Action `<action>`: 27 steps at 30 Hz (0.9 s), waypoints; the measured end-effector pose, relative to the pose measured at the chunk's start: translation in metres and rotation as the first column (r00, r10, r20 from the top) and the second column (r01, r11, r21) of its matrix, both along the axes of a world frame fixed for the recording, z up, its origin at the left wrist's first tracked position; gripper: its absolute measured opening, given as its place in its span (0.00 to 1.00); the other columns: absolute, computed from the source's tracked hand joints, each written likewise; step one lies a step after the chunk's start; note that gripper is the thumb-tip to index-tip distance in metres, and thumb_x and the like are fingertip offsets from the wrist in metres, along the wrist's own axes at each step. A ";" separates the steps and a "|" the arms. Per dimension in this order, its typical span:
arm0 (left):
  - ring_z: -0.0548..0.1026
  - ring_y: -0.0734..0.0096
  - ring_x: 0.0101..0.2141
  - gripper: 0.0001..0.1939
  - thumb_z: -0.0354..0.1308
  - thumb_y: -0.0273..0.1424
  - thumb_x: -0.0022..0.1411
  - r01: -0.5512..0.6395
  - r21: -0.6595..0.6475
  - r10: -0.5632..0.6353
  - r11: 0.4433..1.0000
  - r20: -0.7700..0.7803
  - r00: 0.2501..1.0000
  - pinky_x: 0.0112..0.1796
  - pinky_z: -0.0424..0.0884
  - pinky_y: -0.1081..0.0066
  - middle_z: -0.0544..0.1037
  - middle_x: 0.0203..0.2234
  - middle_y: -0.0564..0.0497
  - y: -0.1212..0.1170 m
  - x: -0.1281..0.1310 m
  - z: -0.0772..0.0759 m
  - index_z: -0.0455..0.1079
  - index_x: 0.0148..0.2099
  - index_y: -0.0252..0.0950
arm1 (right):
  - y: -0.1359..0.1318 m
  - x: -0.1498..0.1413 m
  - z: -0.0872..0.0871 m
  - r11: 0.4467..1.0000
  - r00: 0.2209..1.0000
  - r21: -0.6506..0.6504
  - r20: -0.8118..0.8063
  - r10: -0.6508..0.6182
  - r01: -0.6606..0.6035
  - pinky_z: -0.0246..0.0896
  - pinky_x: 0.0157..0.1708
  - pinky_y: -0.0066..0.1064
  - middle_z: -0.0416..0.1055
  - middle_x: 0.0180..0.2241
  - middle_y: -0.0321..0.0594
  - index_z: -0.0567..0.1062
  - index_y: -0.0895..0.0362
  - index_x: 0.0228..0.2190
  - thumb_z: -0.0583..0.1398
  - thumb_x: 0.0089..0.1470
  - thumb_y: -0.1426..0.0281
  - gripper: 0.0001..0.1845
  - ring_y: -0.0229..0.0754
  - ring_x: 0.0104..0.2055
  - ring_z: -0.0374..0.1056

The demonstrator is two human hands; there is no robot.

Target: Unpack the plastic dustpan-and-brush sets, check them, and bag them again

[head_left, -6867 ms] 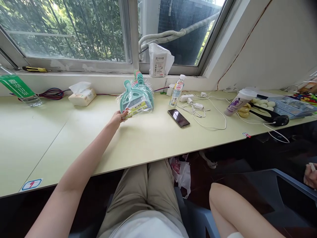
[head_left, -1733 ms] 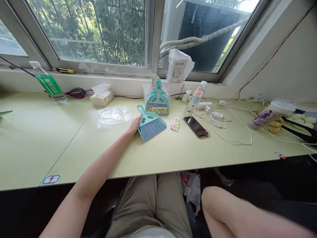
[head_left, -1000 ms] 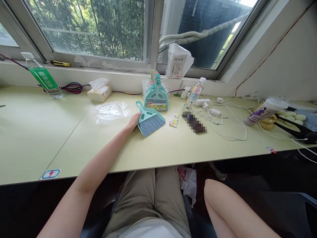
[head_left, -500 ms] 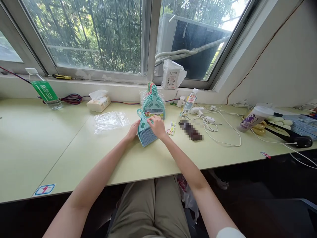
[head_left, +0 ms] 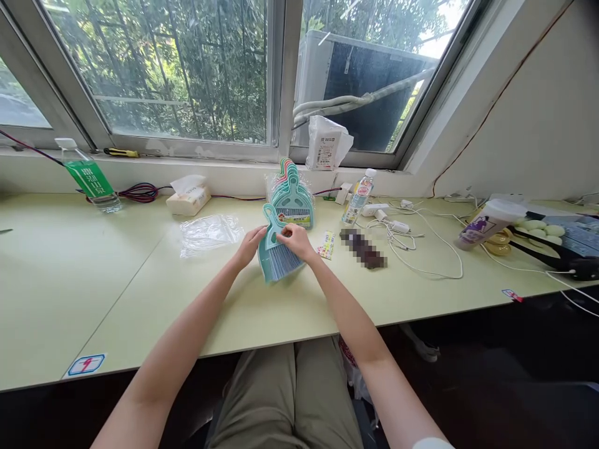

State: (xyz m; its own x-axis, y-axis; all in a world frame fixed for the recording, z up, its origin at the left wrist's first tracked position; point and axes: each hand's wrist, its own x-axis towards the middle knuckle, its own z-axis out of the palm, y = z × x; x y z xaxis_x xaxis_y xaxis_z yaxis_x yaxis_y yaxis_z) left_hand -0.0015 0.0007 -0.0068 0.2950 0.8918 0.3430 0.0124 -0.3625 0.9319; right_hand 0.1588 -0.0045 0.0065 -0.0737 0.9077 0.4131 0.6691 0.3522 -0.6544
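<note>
A teal dustpan (head_left: pixel 266 267) stands tilted above the table, my left hand (head_left: pixel 250 246) closed on its left edge. Nested against it is a small teal hand brush (head_left: pixel 283 262) with blue-grey bristles; my right hand (head_left: pixel 296 242) pinches the brush near the base of its handle. The bristles sit slightly askew in the pan. Right behind stands a row of packed dustpan-and-brush sets (head_left: pixel 294 198) in clear wrap. To the left lies a crumpled clear plastic bag (head_left: pixel 210 235). A small printed label card (head_left: pixel 326 245) lies right of my right hand.
A pixelated dark object (head_left: pixel 364 248), a drink bottle (head_left: pixel 359 197) and white charger cables (head_left: pixel 397 227) lie to the right, beyond them a tilted cup (head_left: pixel 484 224). Tissues (head_left: pixel 188 196) and a green-labelled bottle (head_left: pixel 90 179) stand at the back left.
My right hand has come in from the right and taken hold of the brush. The dustpan has been tilted up, and the brush has turned a little against it. My left hand keeps its grip.
</note>
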 end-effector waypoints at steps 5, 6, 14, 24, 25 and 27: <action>0.71 0.65 0.31 0.20 0.52 0.47 0.58 -0.111 -0.099 0.109 0.989 -0.030 0.994 0.33 0.67 0.69 0.74 0.27 0.50 0.012 -0.019 0.004 0.73 0.35 0.35 | -0.005 0.027 0.016 0.987 0.852 -0.008 -0.507 0.134 -0.160 0.58 0.31 0.29 0.64 0.24 0.34 0.66 0.54 0.21 0.56 0.53 0.55 0.17 0.38 0.27 0.61; 0.69 0.66 0.28 0.19 0.52 0.46 0.57 -0.176 -0.143 0.169 0.974 -0.064 0.984 0.29 0.64 0.70 0.72 0.23 0.50 0.016 -0.026 0.003 0.72 0.33 0.35 | -0.006 0.036 0.021 0.987 0.810 0.017 -0.570 0.140 -0.159 0.58 0.30 0.28 0.65 0.25 0.34 0.67 0.54 0.22 0.54 0.54 0.54 0.18 0.37 0.27 0.61; 0.60 0.72 0.21 0.16 0.52 0.41 0.57 -0.198 -0.234 0.050 0.952 -0.518 0.854 0.24 0.54 0.71 0.62 0.17 0.54 0.031 -0.074 -0.004 0.64 0.24 0.36 | -0.004 0.095 0.018 0.885 0.904 -0.311 0.365 -0.224 0.345 0.58 0.33 0.29 0.72 0.23 0.42 0.74 0.59 0.20 0.65 0.50 0.62 0.15 0.43 0.33 0.69; 0.74 0.51 0.37 0.23 0.44 0.43 0.65 -0.289 0.389 0.469 0.874 -0.830 0.301 0.36 0.65 0.64 0.77 0.27 0.40 0.025 -0.070 0.004 0.72 0.26 0.37 | -0.011 0.075 0.008 0.823 0.750 -0.297 0.626 -0.215 0.484 0.65 0.41 0.33 0.76 0.42 0.53 0.79 0.60 0.38 0.67 0.51 0.64 0.15 0.50 0.47 0.73; 0.75 0.50 0.39 0.23 0.44 0.43 0.65 -0.287 0.394 0.470 0.873 -0.837 0.282 0.37 0.66 0.63 0.78 0.29 0.40 0.025 -0.071 0.005 0.74 0.29 0.37 | -0.011 0.073 0.008 0.820 0.736 -0.286 0.639 -0.223 0.496 0.65 0.42 0.34 0.76 0.42 0.54 0.79 0.60 0.39 0.67 0.51 0.63 0.16 0.51 0.48 0.72; 0.75 0.49 0.41 0.22 0.46 0.44 0.64 -0.275 0.387 0.456 0.880 -0.850 0.262 0.38 0.67 0.62 0.79 0.31 0.40 0.025 -0.072 0.005 0.76 0.32 0.37 | -0.010 0.072 0.006 0.813 0.716 -0.272 0.657 -0.233 0.514 0.65 0.42 0.36 0.76 0.43 0.55 0.79 0.61 0.39 0.67 0.50 0.62 0.18 0.53 0.49 0.72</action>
State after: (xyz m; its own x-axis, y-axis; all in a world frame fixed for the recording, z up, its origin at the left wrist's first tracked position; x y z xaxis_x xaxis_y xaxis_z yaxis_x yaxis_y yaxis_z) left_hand -0.0738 0.0258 -0.0022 0.1494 0.9647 0.2168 0.9649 -0.1901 0.1812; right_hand 0.2308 -0.0146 0.0128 0.2193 0.9756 -0.0050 0.9690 -0.2184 -0.1157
